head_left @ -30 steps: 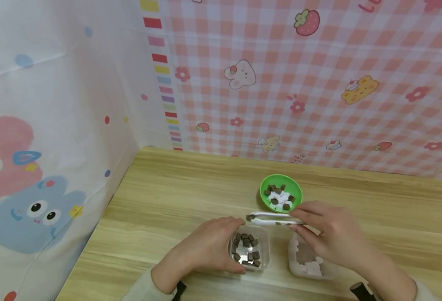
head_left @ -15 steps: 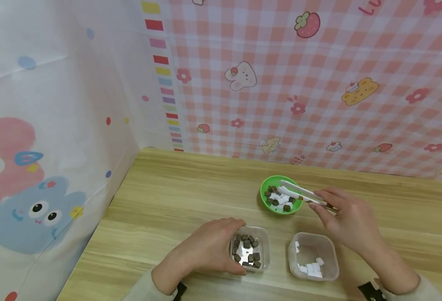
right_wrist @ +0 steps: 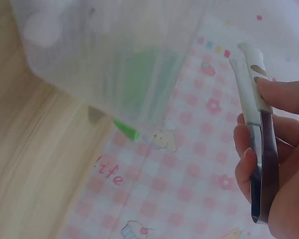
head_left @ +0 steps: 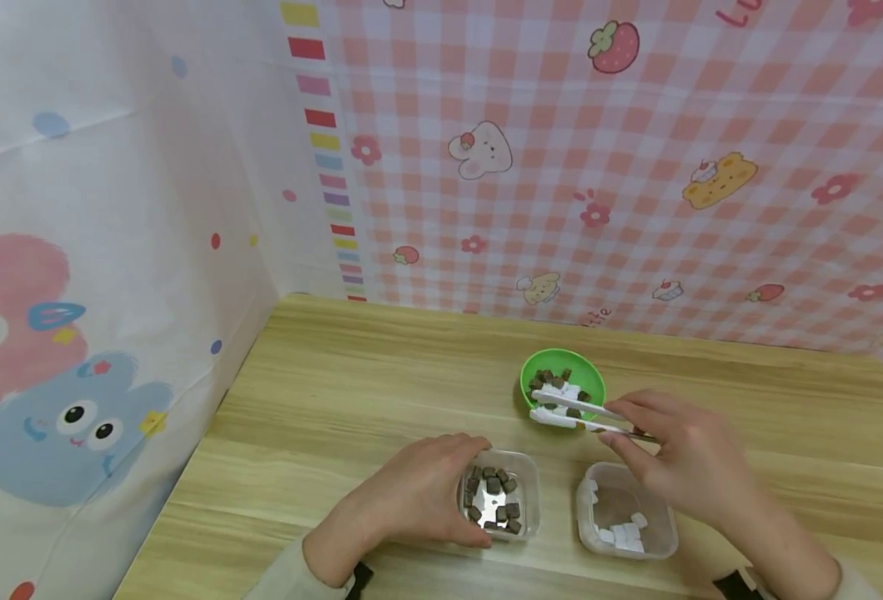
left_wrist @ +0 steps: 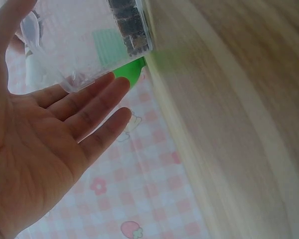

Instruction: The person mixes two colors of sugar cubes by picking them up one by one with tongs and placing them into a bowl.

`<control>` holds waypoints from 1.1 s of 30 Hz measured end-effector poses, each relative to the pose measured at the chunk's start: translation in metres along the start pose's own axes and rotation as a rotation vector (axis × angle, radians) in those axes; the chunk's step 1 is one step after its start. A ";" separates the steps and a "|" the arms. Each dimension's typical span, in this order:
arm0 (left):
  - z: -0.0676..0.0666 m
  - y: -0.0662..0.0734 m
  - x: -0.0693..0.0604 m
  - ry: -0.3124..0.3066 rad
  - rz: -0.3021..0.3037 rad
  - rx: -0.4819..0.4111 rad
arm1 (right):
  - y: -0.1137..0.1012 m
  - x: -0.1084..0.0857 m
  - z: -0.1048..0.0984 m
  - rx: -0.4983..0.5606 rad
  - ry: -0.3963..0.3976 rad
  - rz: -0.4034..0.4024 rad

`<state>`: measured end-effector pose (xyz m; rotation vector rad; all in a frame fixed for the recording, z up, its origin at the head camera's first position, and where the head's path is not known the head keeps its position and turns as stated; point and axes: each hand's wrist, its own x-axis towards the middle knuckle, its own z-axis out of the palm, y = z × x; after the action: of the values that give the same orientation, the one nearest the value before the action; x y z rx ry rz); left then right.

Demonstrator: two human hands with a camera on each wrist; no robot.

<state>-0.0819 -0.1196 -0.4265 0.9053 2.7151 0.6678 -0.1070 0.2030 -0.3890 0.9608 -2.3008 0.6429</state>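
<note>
My left hand (head_left: 418, 492) holds the left side of a clear plastic container (head_left: 533, 500), thumb at the front and fingers at the back. Brown cubes (head_left: 493, 485) lie in that container. In my right hand (head_left: 699, 454) is a pair of tongs (right_wrist: 255, 174), metal with white ends, pinched between thumb and fingers. Their white tips are apart over the front of a green bowl (head_left: 561, 358), and I see nothing between them. White chunks (head_left: 574, 392) and brown cubes fill part of the bowl; the tongs hide some of them.
A second plastic container (head_left: 664, 517) stands beside my right hand, with several white chunks (head_left: 624, 535) inside. All of it sits on a wooden table (head_left: 351, 375). A pink checked cloth (head_left: 426, 200) hangs behind, and a white printed cloth (head_left: 148, 167) at the left.
The tongs first held a brown cube near the left container. They moved over the bowl, and now their tips sit nearer its front edge without the cube. The left hand stayed put.
</note>
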 end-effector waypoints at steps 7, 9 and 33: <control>0.001 0.000 0.000 0.003 0.006 0.002 | -0.018 0.004 0.002 -0.017 -0.053 -0.050; 0.001 0.000 0.001 0.001 0.008 0.004 | -0.023 0.005 0.003 -0.025 -0.076 -0.066; 0.001 -0.002 0.002 0.013 0.036 0.002 | -0.062 0.016 0.033 -0.110 -0.440 -0.168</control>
<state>-0.0842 -0.1201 -0.4283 0.9555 2.7176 0.6805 -0.0804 0.1359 -0.3894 1.3302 -2.5567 0.2465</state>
